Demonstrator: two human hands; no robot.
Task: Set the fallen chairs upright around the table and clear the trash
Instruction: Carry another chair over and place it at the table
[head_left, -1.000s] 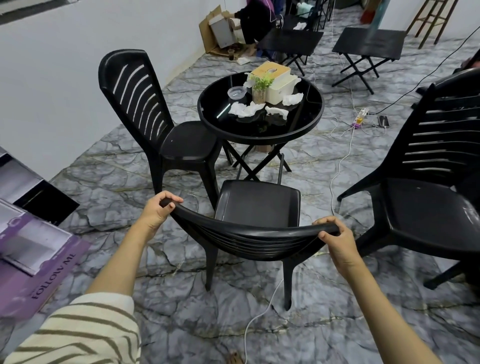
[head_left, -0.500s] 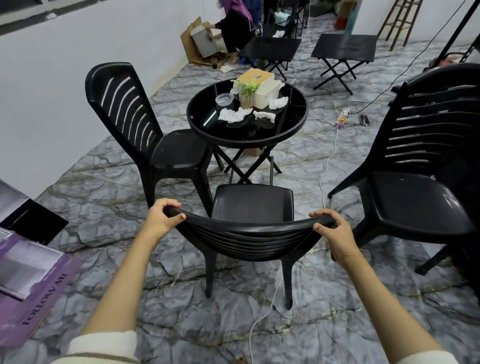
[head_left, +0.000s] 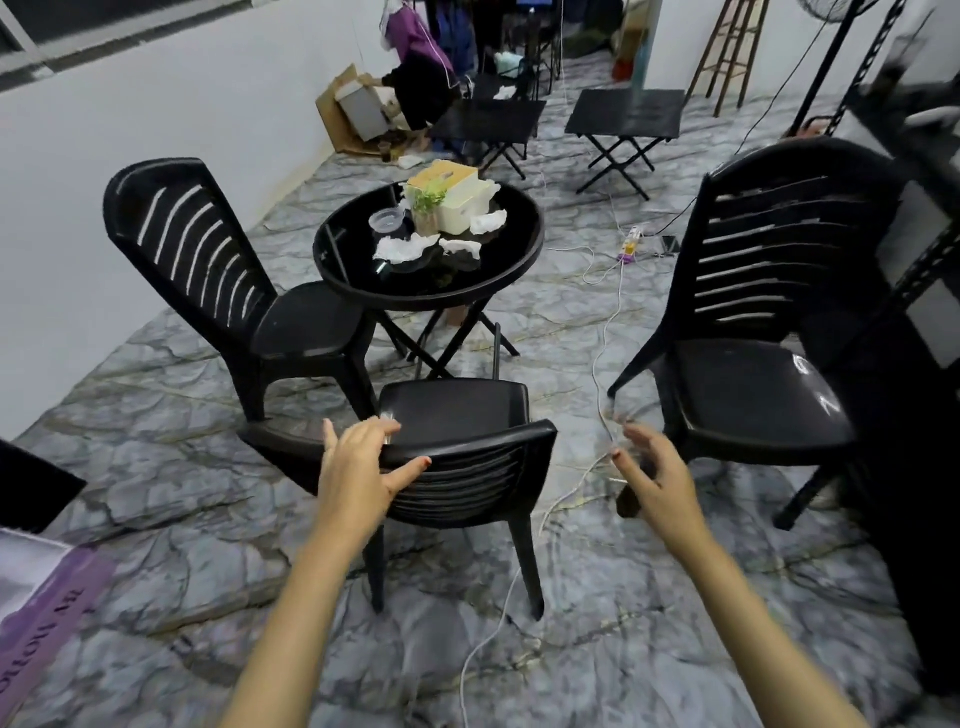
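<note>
Three black plastic chairs stand upright around a round black table (head_left: 498, 283). The nearest chair (head_left: 457, 410) faces the table with its backrest toward me. My left hand (head_left: 361, 470) hovers open over that backrest's top edge, fingers spread. My right hand (head_left: 652, 475) is open in the air to the right of the chair, touching nothing. A second chair (head_left: 306, 327) stands left of the table and a third chair (head_left: 753, 374) to the right. Crumpled white tissues (head_left: 405, 248), a clear plastic cup (head_left: 385, 222) and a tissue box (head_left: 457, 200) lie on the table.
A white cable (head_left: 605, 343) runs across the marble-patterned floor from a power strip (head_left: 631, 243) past the nearest chair. Two square black folding tables (head_left: 626, 117) stand farther back. A purple box (head_left: 36, 618) lies at lower left, a black rack (head_left: 924, 291) at right, and a person sits by cardboard boxes (head_left: 353, 111) far back.
Both hands have let go of the nearest chair's backrest and lifted off it with fingers spread. The view has shifted to the right.
</note>
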